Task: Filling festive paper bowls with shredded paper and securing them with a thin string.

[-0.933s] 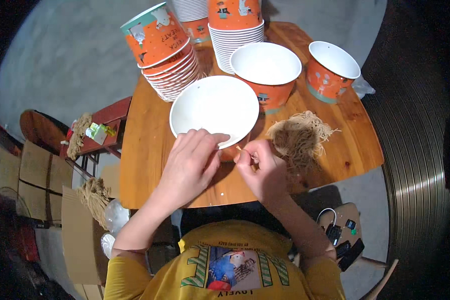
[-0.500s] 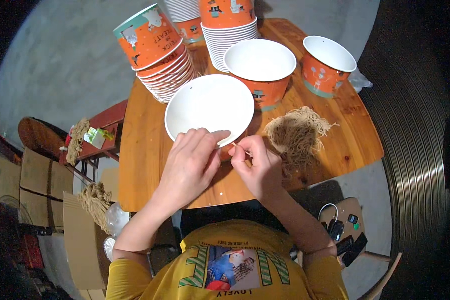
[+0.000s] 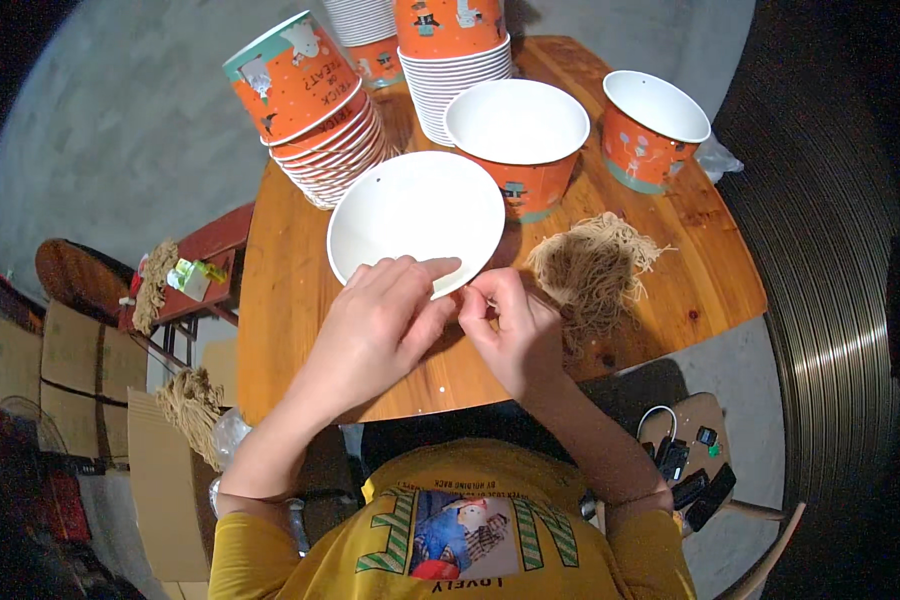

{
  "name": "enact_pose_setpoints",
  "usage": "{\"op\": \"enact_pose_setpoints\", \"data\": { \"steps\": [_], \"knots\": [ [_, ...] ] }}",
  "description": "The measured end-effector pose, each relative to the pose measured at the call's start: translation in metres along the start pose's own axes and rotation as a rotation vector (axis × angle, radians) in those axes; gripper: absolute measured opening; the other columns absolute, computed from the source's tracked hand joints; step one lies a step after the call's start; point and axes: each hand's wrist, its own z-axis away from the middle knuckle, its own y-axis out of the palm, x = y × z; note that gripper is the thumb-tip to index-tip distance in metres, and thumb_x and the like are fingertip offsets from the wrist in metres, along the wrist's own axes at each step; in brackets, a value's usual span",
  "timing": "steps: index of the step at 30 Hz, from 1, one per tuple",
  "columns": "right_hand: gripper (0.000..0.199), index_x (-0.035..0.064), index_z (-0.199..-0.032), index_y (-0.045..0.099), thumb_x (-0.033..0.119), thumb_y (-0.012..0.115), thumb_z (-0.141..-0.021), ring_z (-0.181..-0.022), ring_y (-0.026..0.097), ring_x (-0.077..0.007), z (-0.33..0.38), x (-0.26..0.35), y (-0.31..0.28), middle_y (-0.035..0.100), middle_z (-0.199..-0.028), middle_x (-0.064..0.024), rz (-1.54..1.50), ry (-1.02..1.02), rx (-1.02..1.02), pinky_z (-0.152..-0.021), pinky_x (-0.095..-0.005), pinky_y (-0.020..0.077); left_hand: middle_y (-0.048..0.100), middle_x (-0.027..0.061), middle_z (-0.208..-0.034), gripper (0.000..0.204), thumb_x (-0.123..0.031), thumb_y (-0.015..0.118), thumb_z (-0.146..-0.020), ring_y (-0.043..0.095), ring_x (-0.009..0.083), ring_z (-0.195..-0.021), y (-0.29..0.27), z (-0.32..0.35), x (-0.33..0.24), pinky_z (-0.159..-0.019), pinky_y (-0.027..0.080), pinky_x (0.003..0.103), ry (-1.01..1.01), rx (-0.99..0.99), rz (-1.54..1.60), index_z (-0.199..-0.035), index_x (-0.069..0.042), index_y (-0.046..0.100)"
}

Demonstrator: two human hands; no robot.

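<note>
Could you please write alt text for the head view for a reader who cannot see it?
Seen from above, a person's left hand grips the near rim of a white paper bucket on a wooden table while the right hand pinches at that rim. A bundle of tan twine lies beside it, with stacked orange buckets behind.

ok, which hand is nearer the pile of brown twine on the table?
Right. The right hand sits just left of the twine pile, about touching it. The left hand is farther left, fingers on the near white bucket's rim.
</note>
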Motion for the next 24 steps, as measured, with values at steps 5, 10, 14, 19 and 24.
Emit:
{"op": "enact_pose_setpoints", "data": {
  "steps": [5,10,14,19,24],
  "knots": [
    [0.008,0.0015,-0.083,0.053,0.001,0.061,-0.082,-0.056,0.063,-0.0191,0.0,-0.001,0.002,0.062,-0.066,-0.0081,0.002,0.022,0.02,-0.052,-0.0298,0.0507,0.063,0.017,-0.099,0.026,-0.019,0.05,-0.094,0.06,0.034,-0.09,-0.011,-0.019,0.014,-0.081,0.048,0.038,-0.096,0.139,0.205,-0.113,-0.004,0.058],
    [0.007,0.001,-0.085,0.054,0.003,0.061,-0.084,-0.059,0.064,-0.0154,-0.002,0.003,0.002,0.063,-0.068,-0.0084,-0.052,0.14,0.076,-0.054,-0.0283,0.0505,0.062,0.0075,-0.087,0.02,-0.018,0.051,-0.095,0.056,0.0157,-0.08,-0.015,-0.046,0.039,-0.074,0.046,0.028,-0.188,0.541,0.548,-0.105,-0.003,0.059],
    [0.008,0.0006,-0.087,0.054,0.005,0.06,-0.085,-0.06,0.063,-0.0137,-0.003,0.007,-0.002,0.063,-0.068,-0.0088,-0.067,0.25,0.154,-0.054,-0.0275,0.0493,0.058,-0.0003,-0.083,0.015,-0.018,0.053,-0.095,0.049,0.0076,-0.077,-0.012,-0.053,0.045,-0.07,0.043,0.024,-0.197,0.643,0.529,-0.094,-0.004,0.055],
    [0.016,0.0072,-0.094,0.054,0.019,0.062,-0.087,-0.06,0.063,-0.0286,-0.001,-0.002,-0.011,0.061,-0.069,-0.0134,-0.241,0.439,0.277,-0.056,-0.0403,0.0489,0.06,0.0024,-0.084,0.011,-0.016,0.052,-0.092,0.05,0.0081,-0.074,-0.008,-0.048,0.041,-0.064,0.044,0.024,-0.285,0.439,0.667,-0.092,-0.004,0.053],
    [0.016,0.0026,-0.087,0.06,0.018,0.061,-0.088,-0.057,0.054,-0.011,-0.018,0.009,-0.043,0.059,-0.066,-0.0068,-0.139,0.367,0.483,-0.056,-0.0276,0.0446,0.062,0.0056,-0.089,0.013,-0.016,0.05,-0.092,0.057,0.0095,-0.074,-0.016,-0.053,0.037,-0.062,0.048,0.024,-0.468,0.366,1.127,-0.094,-0.003,0.048]
  ]
}}
